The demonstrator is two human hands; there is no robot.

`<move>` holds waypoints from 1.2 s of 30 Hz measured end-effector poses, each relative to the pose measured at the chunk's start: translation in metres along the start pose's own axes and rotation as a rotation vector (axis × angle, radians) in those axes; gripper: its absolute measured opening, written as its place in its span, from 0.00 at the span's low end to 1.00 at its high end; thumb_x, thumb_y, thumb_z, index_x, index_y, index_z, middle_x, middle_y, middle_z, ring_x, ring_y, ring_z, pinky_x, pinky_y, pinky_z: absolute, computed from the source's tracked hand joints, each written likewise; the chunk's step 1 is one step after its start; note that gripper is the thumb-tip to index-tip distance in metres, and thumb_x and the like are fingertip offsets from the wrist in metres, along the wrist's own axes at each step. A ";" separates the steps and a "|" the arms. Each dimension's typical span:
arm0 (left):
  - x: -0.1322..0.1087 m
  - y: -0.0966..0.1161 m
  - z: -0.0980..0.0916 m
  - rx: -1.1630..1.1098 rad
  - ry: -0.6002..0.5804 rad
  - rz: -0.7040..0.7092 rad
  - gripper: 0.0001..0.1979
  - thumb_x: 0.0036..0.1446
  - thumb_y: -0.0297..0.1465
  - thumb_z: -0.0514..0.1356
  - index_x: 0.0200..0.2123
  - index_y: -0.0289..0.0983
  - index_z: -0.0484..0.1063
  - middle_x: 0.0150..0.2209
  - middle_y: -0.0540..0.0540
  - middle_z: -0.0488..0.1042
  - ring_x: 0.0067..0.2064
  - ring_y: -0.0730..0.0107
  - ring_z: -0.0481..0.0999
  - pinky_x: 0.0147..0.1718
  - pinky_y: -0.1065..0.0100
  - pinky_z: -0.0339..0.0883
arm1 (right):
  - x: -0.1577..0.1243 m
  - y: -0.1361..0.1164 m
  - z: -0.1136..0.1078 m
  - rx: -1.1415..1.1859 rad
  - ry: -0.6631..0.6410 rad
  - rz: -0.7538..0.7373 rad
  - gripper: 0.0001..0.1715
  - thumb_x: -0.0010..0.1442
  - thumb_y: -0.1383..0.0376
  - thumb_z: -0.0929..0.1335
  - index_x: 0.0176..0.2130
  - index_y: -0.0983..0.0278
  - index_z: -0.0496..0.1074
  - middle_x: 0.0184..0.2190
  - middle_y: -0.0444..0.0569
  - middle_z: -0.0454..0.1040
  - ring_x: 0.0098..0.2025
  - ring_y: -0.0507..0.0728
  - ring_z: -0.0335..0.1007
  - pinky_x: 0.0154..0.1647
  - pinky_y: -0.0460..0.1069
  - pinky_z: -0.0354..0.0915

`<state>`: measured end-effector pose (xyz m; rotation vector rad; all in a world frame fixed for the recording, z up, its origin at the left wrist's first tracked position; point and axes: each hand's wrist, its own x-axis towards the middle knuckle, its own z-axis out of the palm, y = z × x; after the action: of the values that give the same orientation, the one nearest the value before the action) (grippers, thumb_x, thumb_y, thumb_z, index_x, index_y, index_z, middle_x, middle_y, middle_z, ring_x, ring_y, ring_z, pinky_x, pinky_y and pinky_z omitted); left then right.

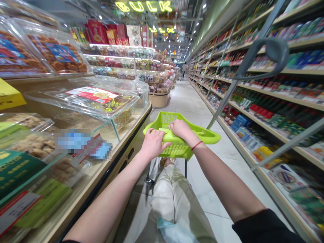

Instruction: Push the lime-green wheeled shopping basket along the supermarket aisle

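A lime-green shopping cart [177, 150] with a perforated basket stands directly in front of my legs. My left hand [153, 143] lies over the left part of its near rim, fingers curled down over the edge and thumb pointing right. Closed round the middle of the same rim is my right hand [181, 130], with a thin red cord [196, 145] at the wrist. The palms and the undersides of the fingers are hidden. What I see of the basket's inside shows only green mesh.
Close on my left runs a display counter [131, 135] with clear plastic boxes of snacks [101, 96]. Long shelves [253, 84] of packaged goods line the right side, crossed by a slanting grey pole [225, 98]. Ahead, a tiled aisle [181, 92] leads to a distant person [183, 70].
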<state>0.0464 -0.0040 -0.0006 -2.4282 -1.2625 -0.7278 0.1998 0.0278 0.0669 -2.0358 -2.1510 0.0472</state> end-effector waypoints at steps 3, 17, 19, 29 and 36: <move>0.000 0.002 -0.002 0.010 -0.004 -0.009 0.17 0.62 0.44 0.59 0.43 0.36 0.70 0.40 0.42 0.78 0.46 0.55 0.75 0.54 0.54 0.57 | -0.014 -0.006 0.006 -0.005 0.075 -0.049 0.25 0.70 0.61 0.56 0.45 0.68 0.78 0.43 0.62 0.80 0.47 0.63 0.77 0.48 0.53 0.67; -0.002 0.002 -0.005 -0.006 -0.009 -0.008 0.12 0.61 0.40 0.58 0.41 0.37 0.71 0.39 0.41 0.78 0.44 0.54 0.75 0.51 0.53 0.60 | -0.076 0.023 0.065 0.102 0.610 -0.515 0.20 0.68 0.66 0.63 0.56 0.65 0.74 0.59 0.56 0.72 0.65 0.62 0.62 0.67 0.60 0.59; -0.002 0.001 -0.005 -0.015 -0.009 -0.008 0.12 0.62 0.40 0.58 0.42 0.38 0.71 0.39 0.42 0.78 0.44 0.54 0.75 0.52 0.53 0.59 | -0.079 0.031 0.068 0.085 0.638 -0.559 0.21 0.68 0.68 0.63 0.57 0.64 0.73 0.60 0.56 0.70 0.67 0.62 0.60 0.68 0.60 0.59; -0.003 -0.006 -0.004 -0.056 -0.016 -0.013 0.20 0.60 0.46 0.59 0.47 0.38 0.71 0.43 0.42 0.79 0.47 0.55 0.75 0.58 0.52 0.54 | -0.094 0.126 0.067 0.154 0.656 -0.633 0.32 0.67 0.78 0.56 0.64 0.60 0.65 0.62 0.54 0.67 0.68 0.59 0.56 0.68 0.61 0.59; -0.003 -0.010 -0.003 -0.052 -0.003 -0.008 0.19 0.60 0.46 0.59 0.47 0.38 0.71 0.43 0.42 0.79 0.46 0.55 0.75 0.58 0.52 0.54 | -0.081 0.105 0.064 0.186 0.650 -0.664 0.28 0.68 0.76 0.57 0.62 0.61 0.68 0.60 0.54 0.70 0.66 0.58 0.60 0.67 0.61 0.61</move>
<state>0.0357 -0.0021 0.0001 -2.4680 -1.2706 -0.7683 0.2976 -0.0402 -0.0199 -0.9603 -2.1343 -0.4204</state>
